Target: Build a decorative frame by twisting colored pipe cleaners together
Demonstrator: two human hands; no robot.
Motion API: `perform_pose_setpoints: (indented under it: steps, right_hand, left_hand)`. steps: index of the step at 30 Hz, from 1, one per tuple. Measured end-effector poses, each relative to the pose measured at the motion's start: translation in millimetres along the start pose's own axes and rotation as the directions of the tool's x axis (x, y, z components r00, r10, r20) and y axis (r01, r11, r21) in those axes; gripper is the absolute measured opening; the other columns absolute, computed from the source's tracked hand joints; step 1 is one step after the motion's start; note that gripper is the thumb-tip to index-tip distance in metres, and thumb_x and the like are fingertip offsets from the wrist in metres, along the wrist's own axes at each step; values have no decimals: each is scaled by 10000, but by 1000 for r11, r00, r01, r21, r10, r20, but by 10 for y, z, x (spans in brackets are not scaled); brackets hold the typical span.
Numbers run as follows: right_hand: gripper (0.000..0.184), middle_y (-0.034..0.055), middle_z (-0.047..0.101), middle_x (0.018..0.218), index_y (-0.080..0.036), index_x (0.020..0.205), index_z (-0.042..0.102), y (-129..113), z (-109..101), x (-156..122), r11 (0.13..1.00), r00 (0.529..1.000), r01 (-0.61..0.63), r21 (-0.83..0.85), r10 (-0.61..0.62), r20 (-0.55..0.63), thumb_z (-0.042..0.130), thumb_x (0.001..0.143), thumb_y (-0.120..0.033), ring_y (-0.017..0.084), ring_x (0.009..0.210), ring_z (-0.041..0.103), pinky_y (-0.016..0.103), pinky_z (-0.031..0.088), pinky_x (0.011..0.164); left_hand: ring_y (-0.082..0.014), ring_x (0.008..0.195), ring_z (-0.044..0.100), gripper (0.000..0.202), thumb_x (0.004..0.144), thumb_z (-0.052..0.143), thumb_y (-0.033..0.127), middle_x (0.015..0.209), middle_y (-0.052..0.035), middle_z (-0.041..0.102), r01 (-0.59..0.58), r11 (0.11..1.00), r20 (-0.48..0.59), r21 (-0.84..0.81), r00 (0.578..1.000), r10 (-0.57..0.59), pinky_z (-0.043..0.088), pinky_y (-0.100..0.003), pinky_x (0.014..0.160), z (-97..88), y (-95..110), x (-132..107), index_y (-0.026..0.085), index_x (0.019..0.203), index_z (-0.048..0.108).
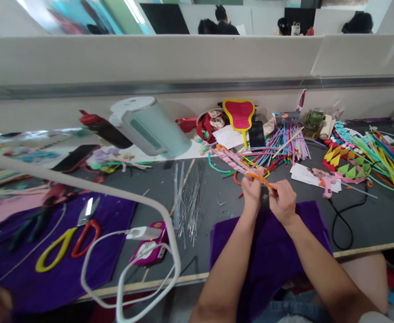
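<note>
**Grey craft desk, both hands on one orange strip**

Grey desk (368,220) runs under a pale partition, and its left end is smeared with blur, so the tools on the purple cloth there are hard to name. A white cable (126,269) loops across the foreground and runs off the bottom edge. Heads behind the partition are cut off by it.

Countable items: two hands, one orange strip, one pair of scissors (65,244) with a yellow and a red handle, one pink glue gun (327,187), and one red paddle fan (240,114) with a yellow rim. The coloured sticks (284,141) and the thin metal wires (192,197) are too many to count.

The orange strip (260,178) is narrow and bright, slanting down to the right. It sits above the near purple cloth (304,224), between the hands. The left hand (251,190) pinches its upper end with curled fingers, and the right hand (284,202) is closed round its lower end. Both ends are hidden by fingertips.
</note>
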State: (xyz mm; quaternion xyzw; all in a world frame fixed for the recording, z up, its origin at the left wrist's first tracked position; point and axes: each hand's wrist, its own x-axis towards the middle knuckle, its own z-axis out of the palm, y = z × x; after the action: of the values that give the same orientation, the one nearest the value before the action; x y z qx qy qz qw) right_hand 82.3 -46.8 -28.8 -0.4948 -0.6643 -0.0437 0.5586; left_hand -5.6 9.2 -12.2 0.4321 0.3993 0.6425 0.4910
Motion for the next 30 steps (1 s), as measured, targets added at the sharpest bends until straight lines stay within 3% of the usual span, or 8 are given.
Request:
perform_pose_setpoints:
  steps: [5,9,13,16,18,21,26,30]
  right_hand:
    - [111,54,577,732,-191,830,568,17,-10,12,1000,999,-14,11,14,-46,472,877,-161,168,705,526,291,428,631]
    - [145,20,554,705,-192,769,567,-9,-5,44,936,956,-269,226,288,-57,515,879,-271,140,658,519,272,434,611]
    - [206,-21,562,676,-192,808,568,-43,25,87,591,780,-566,575,609,143,597,819,-395,85,513,472,215,408,478]
    - [242,-35,555,634,-188,786,556,-47,50,121,271,658,-642,717,675,333,654,765,-408,60,451,435,184,368,405]
    - [245,-36,554,621,-188,772,554,-39,59,130,194,631,-643,741,682,369,671,748,-402,59,451,438,179,370,398]
    - [232,-40,556,633,-192,787,556,-24,53,115,327,674,-626,708,683,280,653,765,-402,62,461,439,185,377,412]
    - [180,-19,540,671,-187,774,582,-26,16,66,799,887,-448,401,453,87,554,857,-344,101,584,487,235,410,558]
    - [191,7,535,684,-182,768,583,-38,2,45,940,967,-256,228,247,66,500,889,-304,130,642,499,266,401,616]
  left_hand:
    - [-73,473,434,332,717,679,437,525,24,499,96,995,20,23,995,-96,355,-200,477,-42,-34,16,152,590,566]
    - [-71,494,471,317,663,729,437,583,13,540,237,966,77,-107,970,-229,398,-198,496,-66,-26,49,141,644,618]
    - [-62,531,490,363,645,754,460,623,8,551,337,904,143,-262,940,-309,421,-184,519,-69,42,69,138,622,589]
    - [-53,504,453,414,606,786,464,593,35,494,441,809,266,-388,894,-360,422,-187,500,-57,76,66,150,590,517]
    - [-56,493,450,429,591,794,469,577,44,475,502,766,305,-400,862,-406,430,-197,498,-52,66,59,155,595,502]
    - [-52,471,462,410,596,790,469,559,43,501,481,811,179,-332,877,-446,432,-195,501,-62,8,53,149,636,538]
    - [-59,457,463,319,596,786,389,547,39,539,200,976,-19,-91,979,-203,408,-195,484,-95,-71,66,136,662,603]
    - [-71,481,472,234,603,761,327,563,32,569,96,994,-52,52,994,-93,391,-201,493,-99,-67,75,134,656,640]
